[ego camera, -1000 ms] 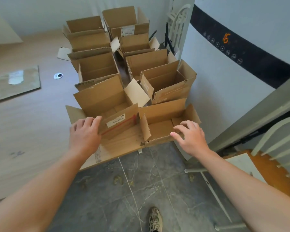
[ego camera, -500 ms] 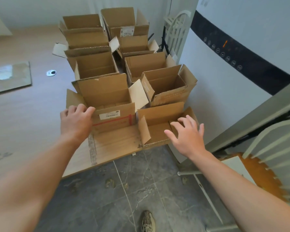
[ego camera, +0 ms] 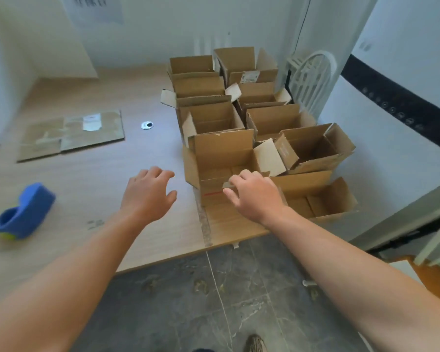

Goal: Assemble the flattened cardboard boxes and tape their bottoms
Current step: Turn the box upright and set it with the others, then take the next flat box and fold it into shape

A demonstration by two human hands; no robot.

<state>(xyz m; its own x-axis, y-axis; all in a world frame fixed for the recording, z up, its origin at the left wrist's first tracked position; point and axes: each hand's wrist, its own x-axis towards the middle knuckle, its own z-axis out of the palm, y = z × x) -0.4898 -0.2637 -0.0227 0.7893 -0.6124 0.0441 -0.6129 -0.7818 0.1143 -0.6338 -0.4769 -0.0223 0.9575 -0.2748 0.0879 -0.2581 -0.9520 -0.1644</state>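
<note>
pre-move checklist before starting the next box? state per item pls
1. Left hand free: ok. It is open above the table and holds nothing.
2. Right hand free: not ok. It pinches the near wall of the front box.
3. Flattened cardboard left to assemble: ok. It lies flat at the table's far left.
4. Tape dispenser on hand: ok. It sits on the table, left of the left hand.
5. Front box's bottom taped: cannot tell. The underside is hidden.
</note>
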